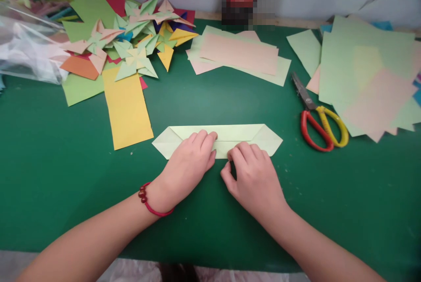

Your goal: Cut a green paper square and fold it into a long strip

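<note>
A pale green sheet of paper (pixel 226 133) lies flat on the table, folded into a long strip with pointed left and right ends and a lengthwise flap. My left hand (pixel 190 159), with a red beaded bracelet at the wrist, presses its bent fingers onto the strip left of its middle; its thumb is at the near edge. My right hand (pixel 255 172) is curled over the near edge right of the middle, fingertips touching the paper and thumb just below it. Both palms face down, and the parts of the strip under them are hidden.
Scissors (pixel 317 117) with red and yellow handles lie to the right, beside layered green and pink sheets (pixel 365 76). Pink and green strips (pixel 237 54) are at the back. Folded paper stars (pixel 136 58), a yellow sheet (pixel 128 111) and a clear plastic bag (pixel 29 49) are left.
</note>
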Demonstrator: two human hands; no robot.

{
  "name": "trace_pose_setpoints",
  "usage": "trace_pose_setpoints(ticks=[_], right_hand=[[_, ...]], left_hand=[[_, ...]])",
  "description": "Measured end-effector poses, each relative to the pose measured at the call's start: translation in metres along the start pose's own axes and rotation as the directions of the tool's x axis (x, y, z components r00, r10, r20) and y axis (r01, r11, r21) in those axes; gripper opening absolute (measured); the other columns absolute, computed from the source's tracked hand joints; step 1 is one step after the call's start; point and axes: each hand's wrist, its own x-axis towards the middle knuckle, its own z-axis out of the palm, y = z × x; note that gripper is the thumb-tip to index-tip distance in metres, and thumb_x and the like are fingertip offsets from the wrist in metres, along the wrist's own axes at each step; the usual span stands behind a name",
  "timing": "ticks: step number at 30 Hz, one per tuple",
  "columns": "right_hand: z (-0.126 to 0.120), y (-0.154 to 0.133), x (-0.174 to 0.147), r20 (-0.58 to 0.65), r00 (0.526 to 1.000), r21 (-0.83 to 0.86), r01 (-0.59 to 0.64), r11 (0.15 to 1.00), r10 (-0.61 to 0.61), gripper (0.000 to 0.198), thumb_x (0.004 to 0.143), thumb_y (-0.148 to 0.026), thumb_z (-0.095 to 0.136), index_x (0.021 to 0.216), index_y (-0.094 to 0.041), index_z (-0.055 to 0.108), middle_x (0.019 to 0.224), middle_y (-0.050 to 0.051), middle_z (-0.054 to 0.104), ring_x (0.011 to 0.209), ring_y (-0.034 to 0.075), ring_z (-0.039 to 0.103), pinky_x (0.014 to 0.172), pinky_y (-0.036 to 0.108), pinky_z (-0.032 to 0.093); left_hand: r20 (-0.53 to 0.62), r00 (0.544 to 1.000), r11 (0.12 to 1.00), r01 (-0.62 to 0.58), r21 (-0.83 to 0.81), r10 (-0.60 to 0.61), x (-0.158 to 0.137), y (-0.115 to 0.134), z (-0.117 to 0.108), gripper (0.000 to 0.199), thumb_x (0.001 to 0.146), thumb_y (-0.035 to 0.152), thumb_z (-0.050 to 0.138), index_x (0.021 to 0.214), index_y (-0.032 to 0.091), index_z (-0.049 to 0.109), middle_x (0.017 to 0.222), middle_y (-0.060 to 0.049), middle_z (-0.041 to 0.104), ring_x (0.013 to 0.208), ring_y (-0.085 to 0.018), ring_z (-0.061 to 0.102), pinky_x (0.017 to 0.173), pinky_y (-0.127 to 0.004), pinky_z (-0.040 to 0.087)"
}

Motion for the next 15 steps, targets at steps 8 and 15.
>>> trace_pose_setpoints(ticks=[8,15], right_hand=[[0.0019,0.0012,0.0015,0.004,1.0,-0.079,0.008,0.997,-0.008,0.022,0.088,-0.017,0.04,0.07,-0.018,0.052,0.07,0.004,0.049,0.066,0.018,0.039,0.062,0.032,0.027],[0.0018,0.0035,0.0013,-0.009,0.999,-0.102,-0.038,0.994,0.037,0.022,0.087,-0.017,0.042,0.066,-0.018,0.049,0.066,0.004,0.048,0.064,0.017,0.04,0.061,0.032,0.026]], left_hand=[[-0.005,1.0,1.0,-0.012,0.007,0.012,0.0003,0.0,0.0011,0.023,0.089,0.018,0.04,0.111,0.012,0.045,0.095,-0.009,0.055,0.087,-0.022,0.053,0.076,-0.037,0.049],[-0.002,1.0,1.0,-0.009,0.011,0.01,0.0006,-0.0007,0.001,0.022,0.089,0.018,0.04,0.111,0.013,0.044,0.095,-0.008,0.054,0.087,-0.022,0.053,0.075,-0.037,0.049]])
